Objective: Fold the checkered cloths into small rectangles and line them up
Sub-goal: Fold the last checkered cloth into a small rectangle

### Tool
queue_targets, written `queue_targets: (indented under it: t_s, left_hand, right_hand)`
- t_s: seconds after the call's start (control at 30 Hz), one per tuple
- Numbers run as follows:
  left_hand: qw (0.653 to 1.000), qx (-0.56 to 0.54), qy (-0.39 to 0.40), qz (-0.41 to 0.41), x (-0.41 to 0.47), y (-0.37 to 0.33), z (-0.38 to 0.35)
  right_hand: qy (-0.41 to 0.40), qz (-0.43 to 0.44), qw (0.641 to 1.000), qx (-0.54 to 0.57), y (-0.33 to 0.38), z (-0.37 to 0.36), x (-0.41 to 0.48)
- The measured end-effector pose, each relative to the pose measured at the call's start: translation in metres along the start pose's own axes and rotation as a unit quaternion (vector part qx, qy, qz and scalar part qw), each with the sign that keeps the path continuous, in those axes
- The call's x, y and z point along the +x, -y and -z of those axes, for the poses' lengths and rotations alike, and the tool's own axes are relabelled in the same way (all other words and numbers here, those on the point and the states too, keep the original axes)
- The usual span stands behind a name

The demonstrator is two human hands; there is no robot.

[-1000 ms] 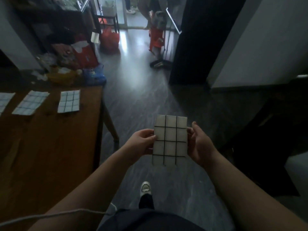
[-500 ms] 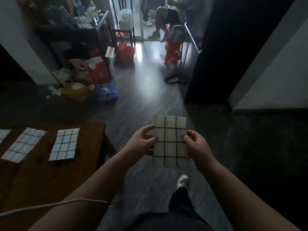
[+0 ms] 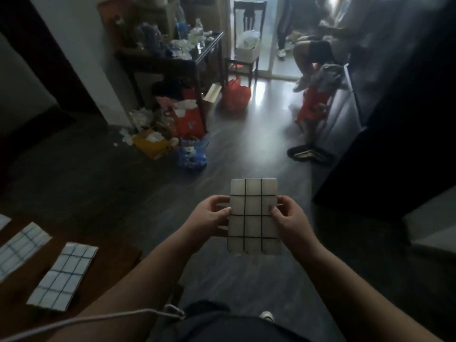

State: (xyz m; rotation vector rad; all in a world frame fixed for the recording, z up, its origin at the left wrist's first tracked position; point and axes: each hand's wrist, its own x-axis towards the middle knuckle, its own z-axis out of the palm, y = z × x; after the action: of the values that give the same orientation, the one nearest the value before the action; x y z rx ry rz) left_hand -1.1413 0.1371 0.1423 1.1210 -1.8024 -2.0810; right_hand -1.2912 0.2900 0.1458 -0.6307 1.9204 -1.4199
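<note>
1. While we stand over the dark floor [image 3: 246, 154], we hold one checkered cloth [image 3: 253, 215] up in front of us with both hands. It is to the right of the table [image 3: 108, 262] and clear of it.
2. This cloth is folded into a small upright rectangle, pale with dark grid lines. It is three squares across and four down, with its face turned toward us.
3. Our left hand [image 3: 209, 219] grips the cloth's left edge about midway up. The thumb lies at the front, and the curled fingers go behind, where we cannot see their tips.
4. Our right hand [image 3: 292, 222] pinches the right edge at much the same height. The thumb presses on the front face and the fingers wrap behind.
5. On the brown table at lower left lie two more folded pieces, side by side and slanted alike. The nearer folded cloth [image 3: 63, 276] is close to the table's right edge. The farther folded cloth [image 3: 19, 248] is to its left and apart from it.
6. At the far left edge a pale corner shows, and we cannot tell what it is.
7. A white cord [image 3: 98, 319] crosses the bottom of the view over our left forearm.
8. Below the held cloth, the toe of a shoe [image 3: 267, 317] shows on the floor.
9. Farther back, a red bag [image 3: 235, 95] sits on the floor in front of a dark chair [image 3: 249, 45], and a blue bag [image 3: 191, 156] lies among clutter.
</note>
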Motion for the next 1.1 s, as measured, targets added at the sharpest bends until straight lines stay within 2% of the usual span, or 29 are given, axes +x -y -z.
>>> queue_targets:
  t_s: [0.3, 0.63, 0.73, 0.9, 1.1]
  left_hand:
    - [0.987, -0.126, -0.098, 0.017, 0.114, -0.026, 0.085]
    - [0.952, -0.183, -0.246, 0.013, 0.214, -0.086, 0.286]
    - [0.930, -0.198, -0.310, 0.012, 0.218, -0.089, 0.339]
    - [0.895, -0.180, -0.408, 0.011, 0.206, -0.070, 0.420]
    - [0.846, -0.172, -0.503, 0.040, 0.195, -0.058, 0.506]
  right_hand:
    - [0.118, -0.006, 0.991, -0.071, 0.050, -0.073, 0.180]
    - [0.240, -0.003, 0.960, -0.145, 0.138, -0.254, 0.369]
    - [0.287, 0.037, 0.937, -0.194, 0.159, -0.321, 0.404]
    - [0.384, 0.087, 0.876, -0.279, 0.188, -0.432, 0.433]
    - [0.480, 0.122, 0.818, -0.292, 0.208, -0.565, 0.463]
